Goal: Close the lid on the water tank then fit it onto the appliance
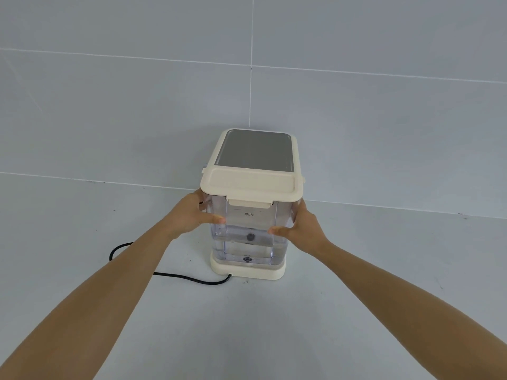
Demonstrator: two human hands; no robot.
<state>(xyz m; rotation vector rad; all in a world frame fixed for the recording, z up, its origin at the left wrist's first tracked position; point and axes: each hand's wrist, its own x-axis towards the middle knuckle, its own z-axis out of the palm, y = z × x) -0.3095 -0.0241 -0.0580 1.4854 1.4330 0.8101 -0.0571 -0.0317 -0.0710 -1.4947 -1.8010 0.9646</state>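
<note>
The clear plastic water tank [248, 234] stood upright at the near side of the cream appliance [253, 152], its bottom resting within the cream base [247, 271]. Its cream lid [251, 185] lay shut flat on top, front latch tab down.

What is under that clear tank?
The tank stands on the cream base of the appliance; a black cord leaves the base at the front. The joint beneath the tank is hidden.
</note>
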